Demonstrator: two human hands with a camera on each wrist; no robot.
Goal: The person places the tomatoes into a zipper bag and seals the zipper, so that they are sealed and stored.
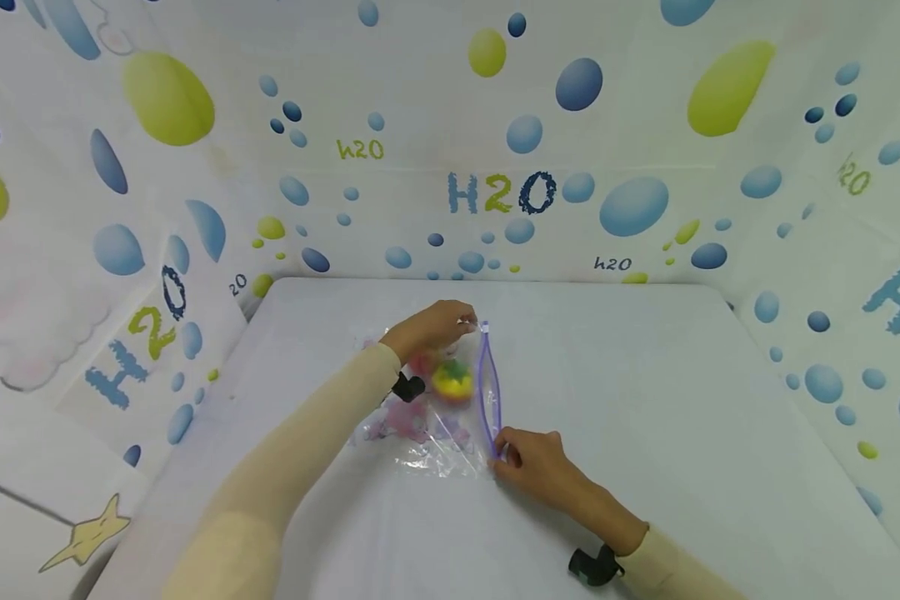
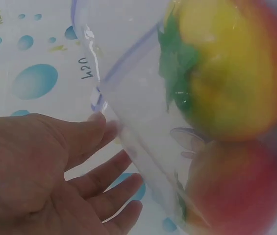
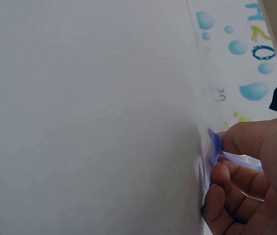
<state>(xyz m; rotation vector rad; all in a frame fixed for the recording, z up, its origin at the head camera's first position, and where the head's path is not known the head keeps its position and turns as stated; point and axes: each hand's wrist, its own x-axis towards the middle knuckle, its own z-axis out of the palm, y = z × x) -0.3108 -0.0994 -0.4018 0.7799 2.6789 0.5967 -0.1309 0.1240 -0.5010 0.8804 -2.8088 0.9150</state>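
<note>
A clear zip bag with a purple zip edge lies on the table, its mouth parted and facing right. Inside are a yellow toy fruit with green leaves and a red one, seen through the plastic in the left wrist view. My left hand pinches the bag's far top corner beside the white slider, thumb against forefinger, the other fingers spread. With my right hand I pinch the near end of the purple zip edge between thumb and fingers.
The white table spreads out on both sides of the bag. Behind it and at its sides hangs a white sheet printed with blue and green drops. A black wrist mount is strapped on my right wrist.
</note>
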